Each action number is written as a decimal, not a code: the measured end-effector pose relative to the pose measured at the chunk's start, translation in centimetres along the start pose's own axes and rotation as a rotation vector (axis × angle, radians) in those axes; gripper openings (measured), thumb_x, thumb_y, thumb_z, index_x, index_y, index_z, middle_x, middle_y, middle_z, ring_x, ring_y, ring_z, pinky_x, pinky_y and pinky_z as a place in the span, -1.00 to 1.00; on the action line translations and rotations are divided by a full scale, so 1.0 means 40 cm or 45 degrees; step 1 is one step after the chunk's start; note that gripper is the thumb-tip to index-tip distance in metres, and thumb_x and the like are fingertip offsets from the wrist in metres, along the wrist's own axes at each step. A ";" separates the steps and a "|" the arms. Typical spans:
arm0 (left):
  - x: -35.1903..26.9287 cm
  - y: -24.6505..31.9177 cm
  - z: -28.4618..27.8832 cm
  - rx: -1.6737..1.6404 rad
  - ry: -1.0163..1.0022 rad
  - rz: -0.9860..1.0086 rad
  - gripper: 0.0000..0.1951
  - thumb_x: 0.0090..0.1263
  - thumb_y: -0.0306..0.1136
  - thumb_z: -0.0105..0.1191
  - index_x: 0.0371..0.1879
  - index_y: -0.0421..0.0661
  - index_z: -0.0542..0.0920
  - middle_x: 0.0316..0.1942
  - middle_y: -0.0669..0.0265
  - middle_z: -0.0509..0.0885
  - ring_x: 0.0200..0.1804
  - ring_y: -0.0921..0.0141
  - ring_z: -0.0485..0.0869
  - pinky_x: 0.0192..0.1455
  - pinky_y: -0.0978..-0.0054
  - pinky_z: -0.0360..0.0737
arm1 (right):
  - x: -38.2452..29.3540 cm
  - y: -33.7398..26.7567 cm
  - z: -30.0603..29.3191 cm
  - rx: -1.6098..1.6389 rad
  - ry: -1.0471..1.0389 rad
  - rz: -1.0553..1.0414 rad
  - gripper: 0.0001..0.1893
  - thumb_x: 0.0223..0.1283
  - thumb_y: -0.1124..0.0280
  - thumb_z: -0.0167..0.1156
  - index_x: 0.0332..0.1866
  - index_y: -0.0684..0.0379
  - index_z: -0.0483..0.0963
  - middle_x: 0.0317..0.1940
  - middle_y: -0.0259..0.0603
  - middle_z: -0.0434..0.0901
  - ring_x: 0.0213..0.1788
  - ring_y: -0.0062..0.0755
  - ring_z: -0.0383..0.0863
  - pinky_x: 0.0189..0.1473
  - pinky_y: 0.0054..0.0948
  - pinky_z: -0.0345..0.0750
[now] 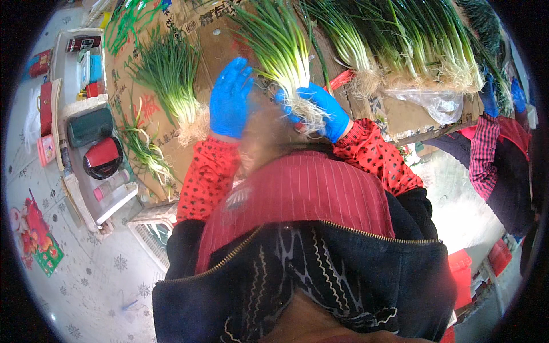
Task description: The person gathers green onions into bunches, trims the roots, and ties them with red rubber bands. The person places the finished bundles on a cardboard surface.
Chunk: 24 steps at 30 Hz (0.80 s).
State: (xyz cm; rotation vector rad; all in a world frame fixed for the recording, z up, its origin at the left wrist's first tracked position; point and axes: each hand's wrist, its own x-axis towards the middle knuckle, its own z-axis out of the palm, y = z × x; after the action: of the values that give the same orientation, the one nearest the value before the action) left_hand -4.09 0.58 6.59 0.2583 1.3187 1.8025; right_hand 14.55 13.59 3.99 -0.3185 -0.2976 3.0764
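My right hand [324,109], in a blue glove, is closed round the white root end of a bunch of green onions [285,55]; the green tops point away from me. Just left of that bunch is my left hand [231,100], also in a blue glove, raised with its palm flat and nothing seen in it. Farther left, a second bunch of green onions [176,85] lies on the cardboard [214,43], its roots towards me. A few loose onions [150,154] lie nearer the cardboard's left edge. A red strip [341,80] lies by my right hand.
Several onion bunches [411,47] are lined up at the back right, above a clear plastic bag [437,103]. Green ties [126,25] lie at the back left. White foam boxes [81,103] with small items stand left. A co-worker's gloved hands [491,96] are at the far right.
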 end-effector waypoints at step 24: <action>-0.019 -0.036 0.097 -0.560 -0.348 -0.431 -0.37 0.49 -0.11 -0.05 0.44 -0.16 0.16 0.30 0.07 0.42 0.28 0.19 0.47 0.34 0.14 0.42 | -0.017 0.071 -0.030 -0.237 -0.073 0.446 -0.49 0.26 0.27 0.17 0.26 0.30 0.35 0.02 -0.05 0.60 0.02 -0.24 0.63 0.03 -0.27 0.61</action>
State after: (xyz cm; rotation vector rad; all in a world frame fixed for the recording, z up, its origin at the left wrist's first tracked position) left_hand -0.55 2.74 7.22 0.0323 0.7034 1.6457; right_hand 15.42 10.99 2.41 -0.3191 -0.5930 3.4129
